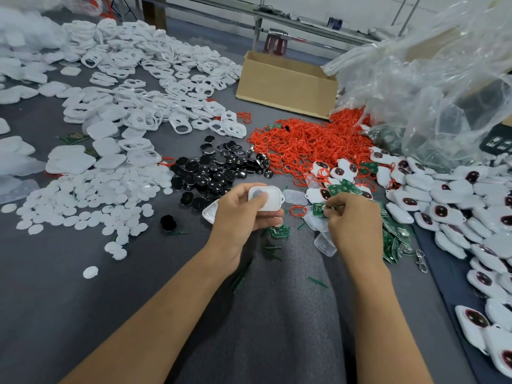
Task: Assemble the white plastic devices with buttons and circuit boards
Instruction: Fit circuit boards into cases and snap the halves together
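Your left hand (243,214) grips one white rounded shell (273,200), grey disc (258,194) showing at centre. Just right of the shell, your right hand (354,225) pinches one green circuit board (318,209).

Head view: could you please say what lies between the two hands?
Head view: a red ring and a clear cover lie between left hand and right hand.

A white rounded-rectangle shell (270,200) with a small loop at its right end lies flat in the left hand (243,210), a grey round spot showing by the thumb. The right hand (354,223) pinches a small green circuit board (318,209) just right of it. Black buttons (221,170) are heaped behind. Finished white devices (448,214) with dark buttons are piled at far right.
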Demonstrator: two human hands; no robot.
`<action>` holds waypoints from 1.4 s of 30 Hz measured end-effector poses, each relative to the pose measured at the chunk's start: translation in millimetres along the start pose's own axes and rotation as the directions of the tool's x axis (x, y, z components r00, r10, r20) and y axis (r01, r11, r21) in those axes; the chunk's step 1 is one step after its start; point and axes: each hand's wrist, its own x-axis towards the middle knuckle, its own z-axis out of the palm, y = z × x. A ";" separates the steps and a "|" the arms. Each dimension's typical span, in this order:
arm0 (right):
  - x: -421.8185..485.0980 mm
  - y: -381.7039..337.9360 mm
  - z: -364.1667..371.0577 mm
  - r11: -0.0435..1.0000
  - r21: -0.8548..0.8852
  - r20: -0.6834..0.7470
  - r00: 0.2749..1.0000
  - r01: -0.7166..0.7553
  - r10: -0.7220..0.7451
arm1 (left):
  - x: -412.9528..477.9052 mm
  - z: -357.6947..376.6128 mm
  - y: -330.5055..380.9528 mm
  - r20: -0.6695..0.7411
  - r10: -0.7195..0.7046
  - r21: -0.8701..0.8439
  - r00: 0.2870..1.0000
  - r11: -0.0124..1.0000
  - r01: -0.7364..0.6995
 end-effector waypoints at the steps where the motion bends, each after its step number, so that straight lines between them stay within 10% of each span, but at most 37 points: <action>1: 0.2 0.5 0.1 1.000 -0.024 0.009 1.000 0.014 -0.014 | 0.5 0.0 0.8 -0.001 -0.016 -0.027 1.000 1.000 0.016; 12: 2.7 3.6 -1.5 0.986 -0.164 -0.003 1.000 0.004 -0.005 | 3.1 -0.5 0.8 0.002 -0.039 -0.085 0.999 0.996 0.039; 21: -14.3 -44.7 -0.6 0.821 0.387 -0.090 0.904 0.419 -0.419 | 0.3 3.0 0.6 0.006 -0.044 -0.043 0.999 0.998 0.044; 42: -20.1 -50.2 8.8 0.861 0.223 0.021 0.881 0.457 -0.473 | -1.9 0.7 1.9 0.032 -0.042 0.062 0.999 0.997 0.040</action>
